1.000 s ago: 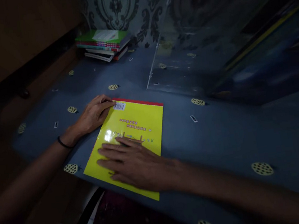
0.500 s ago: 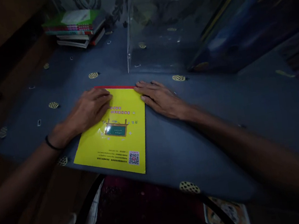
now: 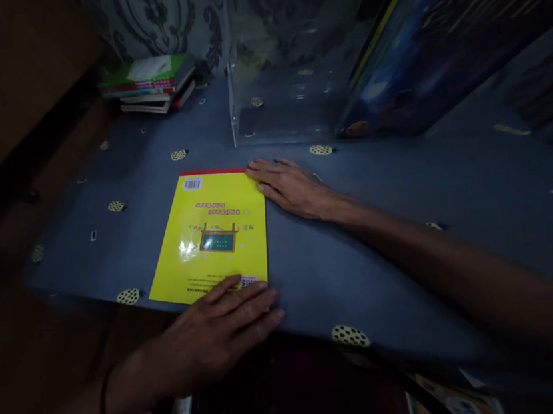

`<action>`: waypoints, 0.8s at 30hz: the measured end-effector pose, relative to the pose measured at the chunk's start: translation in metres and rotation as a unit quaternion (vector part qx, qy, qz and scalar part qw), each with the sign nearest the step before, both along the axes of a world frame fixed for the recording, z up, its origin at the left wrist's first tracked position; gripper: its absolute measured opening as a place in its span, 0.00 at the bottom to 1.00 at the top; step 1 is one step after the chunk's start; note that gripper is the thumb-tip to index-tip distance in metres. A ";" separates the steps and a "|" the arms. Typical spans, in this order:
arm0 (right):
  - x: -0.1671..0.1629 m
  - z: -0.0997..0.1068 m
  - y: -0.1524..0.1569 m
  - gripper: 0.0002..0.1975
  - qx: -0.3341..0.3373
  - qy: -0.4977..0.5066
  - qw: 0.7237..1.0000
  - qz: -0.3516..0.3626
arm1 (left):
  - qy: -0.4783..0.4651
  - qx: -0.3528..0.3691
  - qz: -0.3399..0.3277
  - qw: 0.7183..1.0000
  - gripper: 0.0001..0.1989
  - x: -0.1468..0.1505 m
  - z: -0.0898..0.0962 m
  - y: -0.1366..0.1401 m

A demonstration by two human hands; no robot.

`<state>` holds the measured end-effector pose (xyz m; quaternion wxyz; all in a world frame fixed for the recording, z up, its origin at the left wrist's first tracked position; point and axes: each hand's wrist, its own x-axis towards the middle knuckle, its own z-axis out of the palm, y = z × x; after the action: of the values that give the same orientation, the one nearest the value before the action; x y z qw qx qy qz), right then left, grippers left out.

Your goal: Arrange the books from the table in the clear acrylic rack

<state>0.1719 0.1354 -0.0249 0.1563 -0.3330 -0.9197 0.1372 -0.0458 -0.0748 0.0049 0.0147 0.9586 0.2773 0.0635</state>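
Note:
A yellow book with a red edge lies flat on the table, its print upside down to me. Its cover carries a chalkboard drawing and a barcode at the far left corner. My left hand rests over the near edge of the book, fingers stretched out and partly covering the QR code. A dark band circles that wrist. My right hand lies flat with its fingertips at the book's far right corner, the palm on the tablecloth beside it.
The table wears a blue pineapple-print cloth. Behind, a stack of books lies at the back left. A clear plastic stand and a large dark-blue upright item stand at the back. Below the near edge is a colourful printed item.
My left hand has moved from the book's far left corner down to its near edge, uncovering the barcode. My right hand stays at the far right corner. The view has shifted slightly.

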 end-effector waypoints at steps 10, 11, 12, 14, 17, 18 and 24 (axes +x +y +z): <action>0.003 -0.003 -0.013 0.23 0.031 0.021 0.999 0.017 | 0.041 0.141 0.168 0.975 0.25 -0.004 -0.026 -0.016; 0.003 -0.003 -0.017 0.23 0.034 0.020 0.999 0.022 | 0.043 0.138 0.162 0.976 0.26 -0.007 -0.025 -0.019; 0.004 -0.003 -0.022 0.23 0.035 0.017 0.999 0.025 | 0.043 0.136 0.151 0.978 0.26 -0.010 -0.022 -0.022; 0.005 -0.003 -0.032 0.24 0.036 0.014 0.999 0.027 | 0.037 0.135 0.127 0.982 0.24 -0.016 -0.015 -0.027; 0.010 -0.002 -0.046 0.27 0.034 0.016 0.999 0.034 | 0.009 0.129 0.105 0.986 0.24 -0.020 -0.004 -0.031; 0.012 -0.002 -0.049 0.28 0.029 0.017 0.999 0.041 | -0.014 0.121 0.105 0.987 0.25 -0.021 -0.001 -0.032; 0.025 0.002 -0.050 0.34 -0.052 0.054 0.991 0.109 | -0.184 0.038 0.178 0.966 0.33 -0.042 0.018 -0.027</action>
<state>0.1965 0.0854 -0.0227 0.1719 -0.2309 -0.9323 0.2191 -0.0876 -0.1020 0.0226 0.0174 0.8655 0.4332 0.2508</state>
